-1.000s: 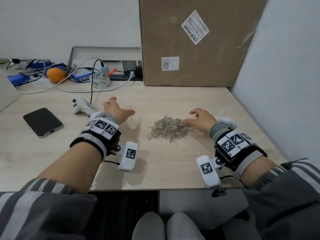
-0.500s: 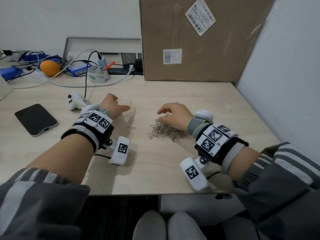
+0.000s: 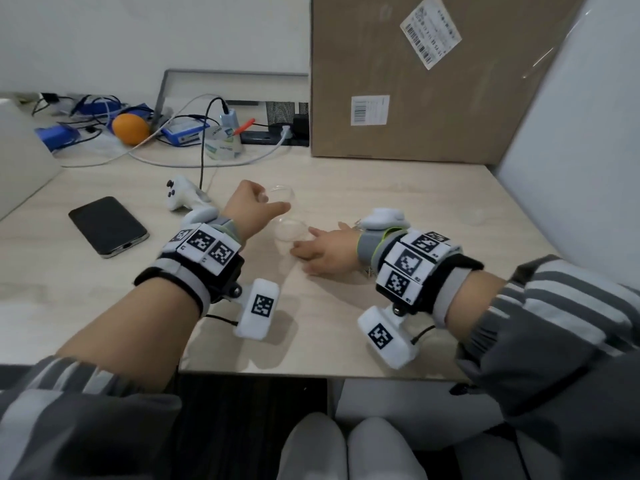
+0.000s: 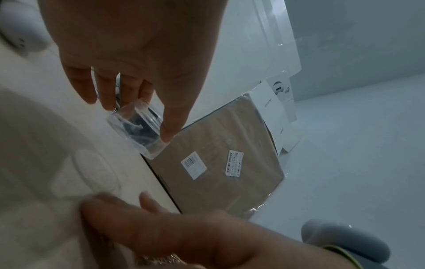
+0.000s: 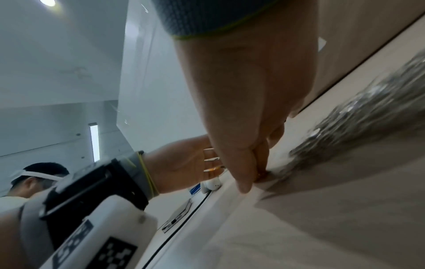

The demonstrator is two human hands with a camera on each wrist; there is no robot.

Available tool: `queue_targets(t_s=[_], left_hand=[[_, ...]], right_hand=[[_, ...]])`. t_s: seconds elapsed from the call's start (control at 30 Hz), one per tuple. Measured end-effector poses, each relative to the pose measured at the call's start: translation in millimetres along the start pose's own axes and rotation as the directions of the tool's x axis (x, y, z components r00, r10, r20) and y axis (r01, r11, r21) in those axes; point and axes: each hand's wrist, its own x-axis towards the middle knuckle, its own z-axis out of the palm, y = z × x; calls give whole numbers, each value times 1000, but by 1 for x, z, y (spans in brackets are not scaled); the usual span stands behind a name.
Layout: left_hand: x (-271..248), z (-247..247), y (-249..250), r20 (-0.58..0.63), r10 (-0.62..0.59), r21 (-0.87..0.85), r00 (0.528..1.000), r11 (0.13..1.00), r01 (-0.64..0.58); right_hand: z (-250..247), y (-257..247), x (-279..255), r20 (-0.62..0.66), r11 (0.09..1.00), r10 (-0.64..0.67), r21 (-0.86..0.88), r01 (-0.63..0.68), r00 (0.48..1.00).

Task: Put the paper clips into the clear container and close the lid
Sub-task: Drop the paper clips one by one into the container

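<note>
The clear container [image 3: 285, 220] is tipped over near the table's middle, and my left hand [image 3: 273, 202] grips it by the rim; the left wrist view shows thumb and fingers curled round the container [image 4: 142, 134]. My right hand [image 3: 304, 244] lies low on the table with straight fingers that reach the container's lower edge. In the head view it covers the pile of paper clips. The right wrist view shows the blurred clips [image 5: 368, 118] beside the palm and the fingertips [image 5: 246, 183] on the tabletop. A clear round lid [image 3: 474, 216] lies apart at the right.
A black phone [image 3: 107, 226] and a white controller [image 3: 180, 199] lie left of my left hand. A large cardboard box [image 3: 415, 81] stands at the back, with cables, an orange [image 3: 130, 129] and small devices at the back left. A white wall borders the right side.
My right hand has slid left from the pile's right side, across the clips, up to the container. My left hand has kept hold of the container and tipped it toward the right hand.
</note>
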Motion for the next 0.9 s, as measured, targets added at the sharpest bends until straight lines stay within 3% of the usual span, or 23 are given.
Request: queue_targets(t_s=[0.13,0.23,0.27,0.33,0.4,0.5,0.6,0.73,0.9], left_hand=[[-8,13,6,29,20,-85,999,996,-18],[-13,22,10,52,34,-157,998,987,-25],[-14,26,11,61,39,-190,997,981,-26],[-14,33,14,85,43,-269,995,963,-19],[-14,42,16,120,48,-338,992,941,-5],[-14,54,22,179,68,-420,982,908,14],[-12,61,29,229,99,-450,969,893,15],[-9,69,30,272,125,-445,954,896,9],[-5,82,28,293,137,-448,946,894,10]], right_hand=[[13,26,-26,10,997,73,-27,-73,997],[21,44,-40,-162,977,81,207,-46,984],[23,52,-43,-278,942,118,336,-19,953],[27,68,-47,-473,851,268,525,24,839],[31,82,-48,-502,803,405,595,-34,764],[35,92,-41,-395,785,469,597,-168,790],[32,90,-35,-336,802,448,561,-206,828],[25,90,-31,-306,826,416,521,-215,856],[26,92,-18,-359,848,381,502,-168,852]])
